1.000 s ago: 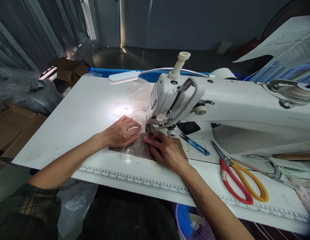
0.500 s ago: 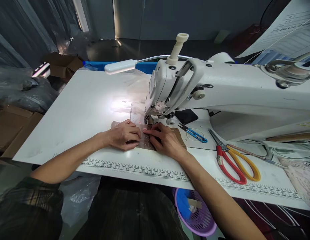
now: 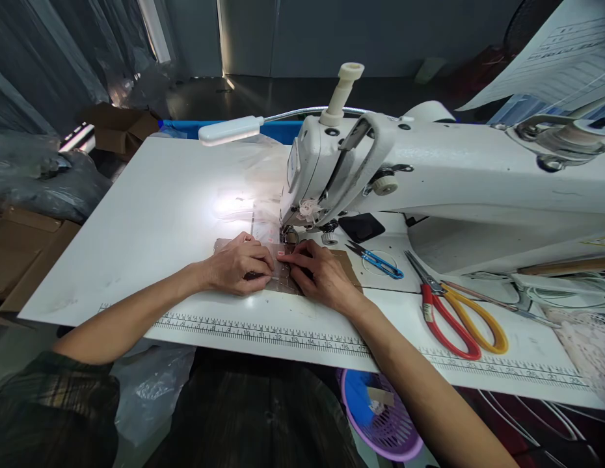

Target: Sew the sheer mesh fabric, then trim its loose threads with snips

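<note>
My left hand (image 3: 241, 265) rests on a strip of sheer brownish fabric (image 3: 282, 279), its fingers bent and closed on the cloth. From the other side my right hand (image 3: 322, 270) holds the same fabric, index finger and thumb brought together at a small pinkish label (image 3: 281, 253). Both hands sit just in front of the needle and presser foot (image 3: 287, 234) of a white sewing machine (image 3: 341, 166). Pale see-through material (image 3: 266, 214) lies behind the presser foot. My fingers cover part of the fabric, and the right fingertips' exact grip is partly hidden.
Blue thread snips (image 3: 380, 262) and large scissors (image 3: 461, 318) with red and yellow handles lie right of my right hand. A white lamp (image 3: 231, 131) lights the table. A printed ruler (image 3: 263, 335) runs along the front edge, above a purple basket (image 3: 385, 429).
The camera view has shifted slightly. Both hands keep nearly the same place on the fabric, and the label under my right fingertips looks a little turned.
</note>
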{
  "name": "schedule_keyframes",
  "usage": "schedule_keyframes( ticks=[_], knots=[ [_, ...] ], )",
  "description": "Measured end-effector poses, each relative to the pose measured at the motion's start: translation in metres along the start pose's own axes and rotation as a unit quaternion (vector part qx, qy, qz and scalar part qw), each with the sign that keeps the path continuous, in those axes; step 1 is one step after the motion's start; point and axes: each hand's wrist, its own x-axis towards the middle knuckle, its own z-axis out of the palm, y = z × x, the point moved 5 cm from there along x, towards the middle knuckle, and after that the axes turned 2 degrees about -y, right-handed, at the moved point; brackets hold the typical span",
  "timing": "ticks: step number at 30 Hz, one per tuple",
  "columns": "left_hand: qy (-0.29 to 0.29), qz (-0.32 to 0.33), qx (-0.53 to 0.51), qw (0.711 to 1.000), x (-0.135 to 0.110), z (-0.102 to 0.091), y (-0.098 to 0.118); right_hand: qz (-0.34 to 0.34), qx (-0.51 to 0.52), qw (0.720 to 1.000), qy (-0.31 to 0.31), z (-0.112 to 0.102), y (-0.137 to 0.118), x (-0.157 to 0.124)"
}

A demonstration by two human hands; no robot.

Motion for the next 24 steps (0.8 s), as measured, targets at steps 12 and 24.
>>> schedule_keyframes(
  ticks=[12, 24],
  knots=[
    [0.015, 0.109, 0.096, 0.989, -0.003, 0.005, 0.009, -0.003, -0.001, 1.0, -0.001, 0.0, 0.0, 0.0],
    [-0.046, 0.117, 0.103, 0.987, -0.003, 0.006, 0.014, -0.016, -0.034, 0.999, -0.012, -0.002, -0.004, 0.0]
  ],
)
